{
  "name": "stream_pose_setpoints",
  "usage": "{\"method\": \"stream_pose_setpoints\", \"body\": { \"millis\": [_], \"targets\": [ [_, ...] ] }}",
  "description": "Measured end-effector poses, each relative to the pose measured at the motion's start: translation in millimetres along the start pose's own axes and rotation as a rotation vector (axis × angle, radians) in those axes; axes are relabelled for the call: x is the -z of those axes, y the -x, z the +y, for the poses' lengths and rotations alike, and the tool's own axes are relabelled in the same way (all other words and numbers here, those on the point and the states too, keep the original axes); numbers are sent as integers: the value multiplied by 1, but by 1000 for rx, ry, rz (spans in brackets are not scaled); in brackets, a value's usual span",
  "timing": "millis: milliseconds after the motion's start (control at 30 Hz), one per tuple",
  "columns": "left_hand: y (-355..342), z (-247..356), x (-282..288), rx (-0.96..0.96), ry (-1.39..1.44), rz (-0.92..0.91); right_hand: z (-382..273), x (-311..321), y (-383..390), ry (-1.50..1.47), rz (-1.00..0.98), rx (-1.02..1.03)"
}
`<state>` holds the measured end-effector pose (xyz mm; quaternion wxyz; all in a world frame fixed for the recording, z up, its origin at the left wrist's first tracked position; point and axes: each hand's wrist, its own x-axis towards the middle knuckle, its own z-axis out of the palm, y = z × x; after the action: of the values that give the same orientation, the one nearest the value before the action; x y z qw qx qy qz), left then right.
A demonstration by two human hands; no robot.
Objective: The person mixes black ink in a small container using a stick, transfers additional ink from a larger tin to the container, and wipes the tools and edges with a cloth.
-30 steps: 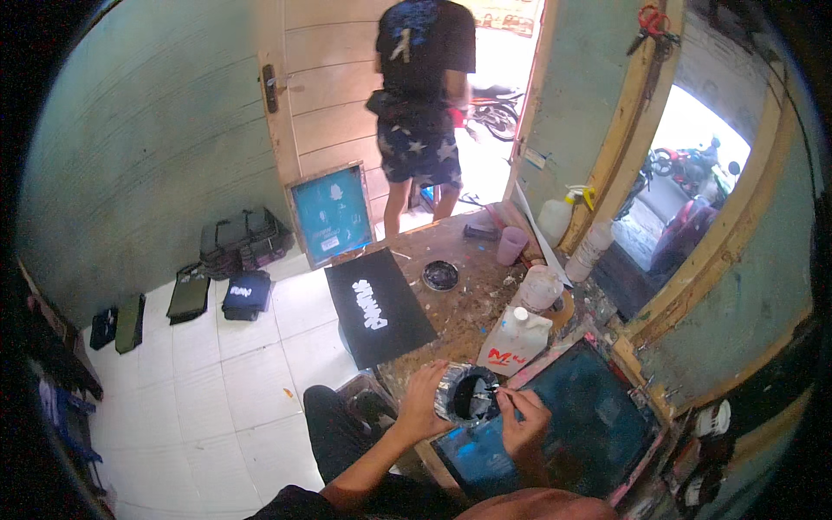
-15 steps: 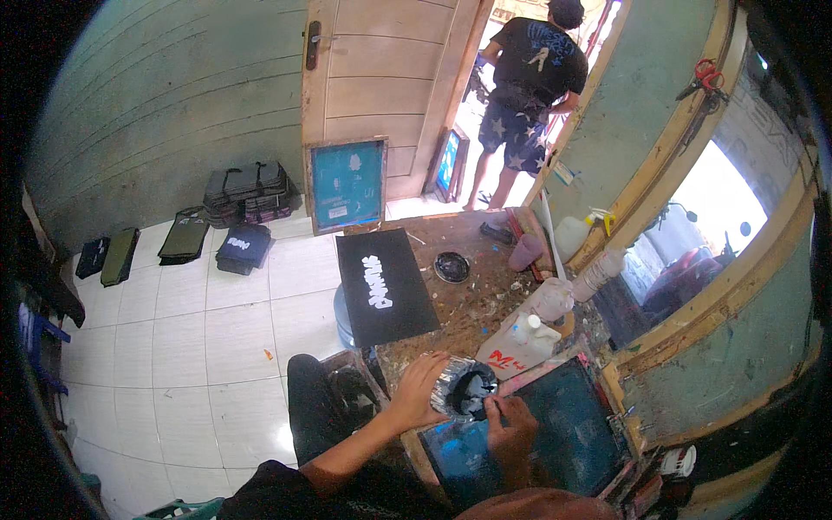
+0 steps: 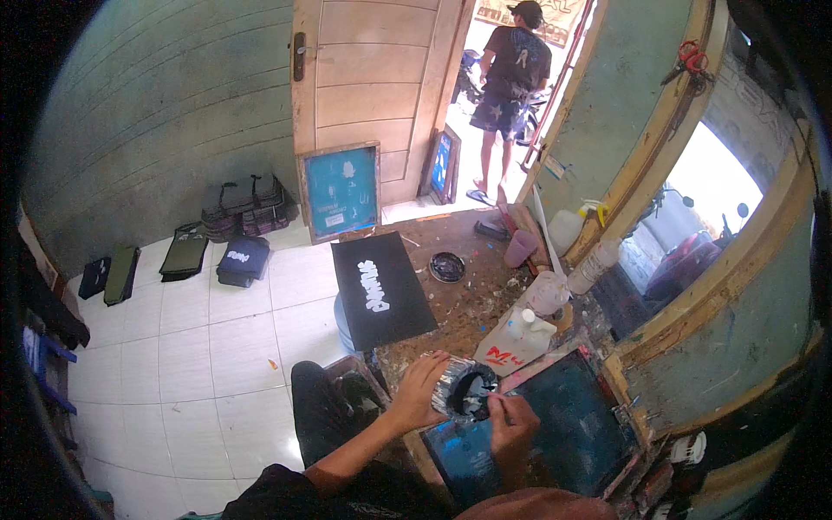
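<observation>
My left hand (image 3: 419, 392) is wrapped round the side of a paint-smeared tub (image 3: 445, 397), tilted so that its mouth faces right. Dark paint coats the inner wall, and something pale grey shows within. At the tub's right rim, my right hand (image 3: 513, 423) has its thumb and fingers pinched together. What they grip, perhaps a thin tool reaching into the tub, is too small to make out. Beneath both hands lies a blue-meshed printing screen (image 3: 572, 425) in a frame. Beyond them, a black sheet (image 3: 381, 299) with white lettering rests at the bench's left edge.
On the stained bench (image 3: 472, 312) are a round black lid (image 3: 447, 267), a pink cup (image 3: 522, 250) and a white jug (image 3: 524, 334). A spray bottle (image 3: 568, 230) stands by the wall. Folded dark cloth stacks (image 3: 243, 260) lie on the floor. Another person (image 3: 513, 78) stands outside the doorway.
The person outside has moved farther from the doorway. My view has shifted slightly. Both hands stay at the tub, with the right one still at its rim.
</observation>
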<state>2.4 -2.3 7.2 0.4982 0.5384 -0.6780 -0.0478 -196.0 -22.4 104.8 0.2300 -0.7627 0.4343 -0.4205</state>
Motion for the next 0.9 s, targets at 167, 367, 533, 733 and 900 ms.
{"method": "stream_pose_setpoints", "body": {
  "millis": [167,367,533,733,900],
  "targets": [
    [-5,5,3,-14,1,-18,2,3,-2,92,87,99],
    [-6,6,3,-8,-4,20,-13,1,-1,-55,32,-43],
    [-5,5,1,-5,-18,-11,-4,1,0,44,133,31],
    [-6,4,1,-6,-48,-60,-9,-1,-1,-139,86,-46],
    [-5,-2,-4,-48,-25,16,-3,2,0,-25,88,35]
  ]
}}
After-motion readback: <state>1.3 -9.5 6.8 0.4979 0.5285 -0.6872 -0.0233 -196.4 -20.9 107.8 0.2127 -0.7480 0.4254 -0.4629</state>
